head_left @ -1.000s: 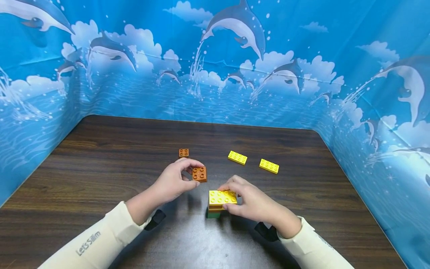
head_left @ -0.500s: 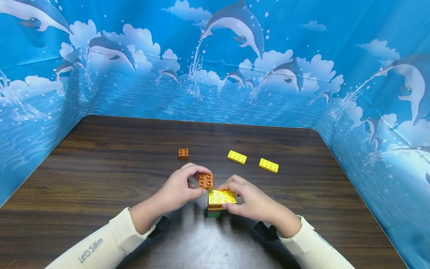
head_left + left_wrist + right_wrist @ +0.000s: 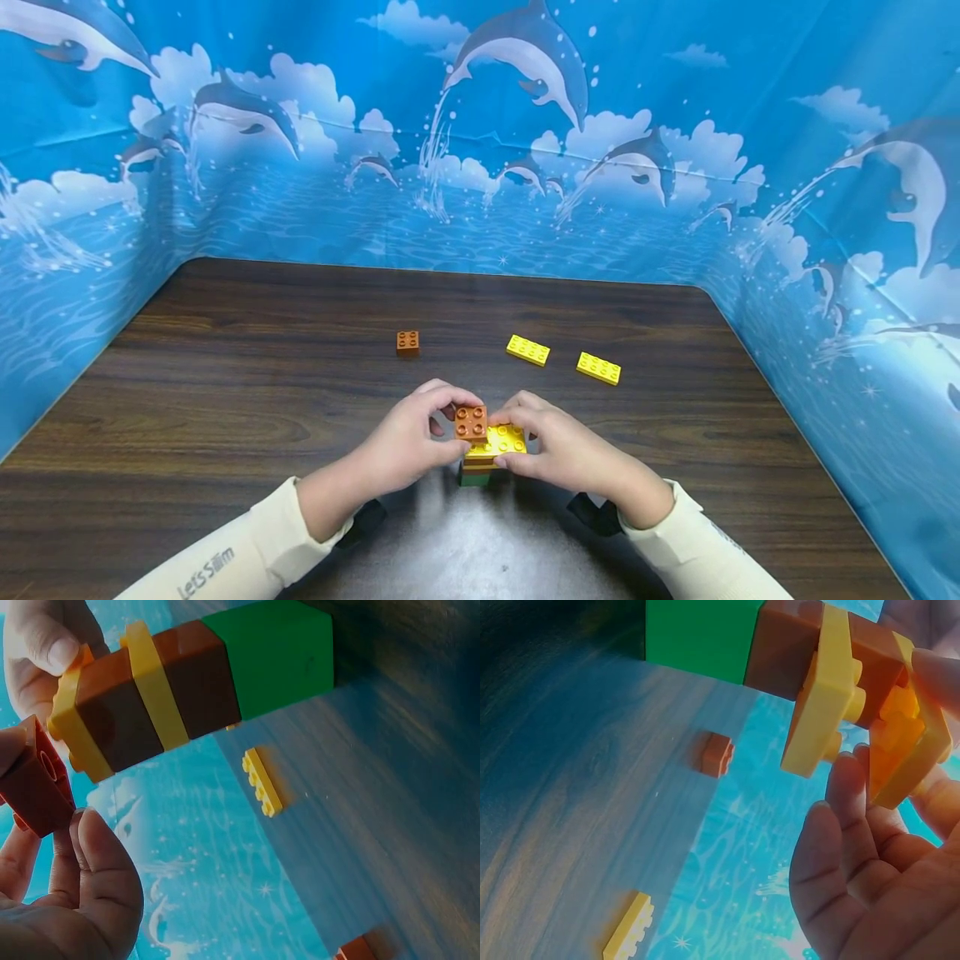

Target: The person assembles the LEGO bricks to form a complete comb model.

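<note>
My left hand [image 3: 408, 437] pinches a brown two-by-two toy brick [image 3: 471, 425] between thumb and fingers, studs up. It hovers over the left end of a stack's top yellow plate [image 3: 508, 440]. In the left wrist view the held brick [image 3: 34, 787] is tilted and apart from that plate, its hollow underside partly showing. My right hand [image 3: 562, 454] grips the top plate's right end, thumb in front, fingers behind. Below, the stack alternates brown brick, yellow plate and brown brick [image 3: 196, 675] on a green block [image 3: 277, 660]. Both yellow plates overhang to the right in the right wrist view.
A loose brown brick [image 3: 408, 342] lies farther back on the dark wooden table [image 3: 262, 375]. Two yellow plates [image 3: 528, 350] lie behind the right hand, one left of the other. A blue dolphin-print curtain [image 3: 337, 217] borders the table's back and sides.
My left hand has carried the brown brick rightward and toward me, from left of the stack to above its left end. My right hand has stayed on the stack.
</note>
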A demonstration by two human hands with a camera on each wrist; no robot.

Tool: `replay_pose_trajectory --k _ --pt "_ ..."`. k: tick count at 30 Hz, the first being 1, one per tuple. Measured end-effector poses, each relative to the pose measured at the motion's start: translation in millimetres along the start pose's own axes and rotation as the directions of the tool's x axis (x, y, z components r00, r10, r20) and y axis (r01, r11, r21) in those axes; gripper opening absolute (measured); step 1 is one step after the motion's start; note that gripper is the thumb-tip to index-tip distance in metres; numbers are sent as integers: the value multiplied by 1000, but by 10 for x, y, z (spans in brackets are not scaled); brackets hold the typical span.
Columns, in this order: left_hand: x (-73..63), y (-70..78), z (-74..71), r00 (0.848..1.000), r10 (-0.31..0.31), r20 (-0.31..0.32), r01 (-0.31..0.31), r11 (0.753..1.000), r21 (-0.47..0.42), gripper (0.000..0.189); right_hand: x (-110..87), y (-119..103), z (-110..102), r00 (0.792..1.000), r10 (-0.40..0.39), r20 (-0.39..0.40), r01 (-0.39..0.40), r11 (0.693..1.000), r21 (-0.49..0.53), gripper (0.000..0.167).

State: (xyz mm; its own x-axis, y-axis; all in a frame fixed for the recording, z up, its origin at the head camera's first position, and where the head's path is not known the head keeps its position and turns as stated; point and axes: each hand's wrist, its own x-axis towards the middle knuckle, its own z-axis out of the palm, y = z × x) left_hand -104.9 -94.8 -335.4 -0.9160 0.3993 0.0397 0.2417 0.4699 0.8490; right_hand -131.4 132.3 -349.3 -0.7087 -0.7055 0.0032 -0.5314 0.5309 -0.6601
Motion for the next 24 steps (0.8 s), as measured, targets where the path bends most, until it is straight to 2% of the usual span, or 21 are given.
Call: replay_pose_trajectory --k 18,24 --pt "-6 1 70 1000 14 13 -14 998 61 36 -5 -25 -10 1000 19 10 -20 1000 20 39" --pt "0 28 68 1000 -8 21 6 997 82 36 -4 -30 -13 1000 25 7 -25 999 20 39"
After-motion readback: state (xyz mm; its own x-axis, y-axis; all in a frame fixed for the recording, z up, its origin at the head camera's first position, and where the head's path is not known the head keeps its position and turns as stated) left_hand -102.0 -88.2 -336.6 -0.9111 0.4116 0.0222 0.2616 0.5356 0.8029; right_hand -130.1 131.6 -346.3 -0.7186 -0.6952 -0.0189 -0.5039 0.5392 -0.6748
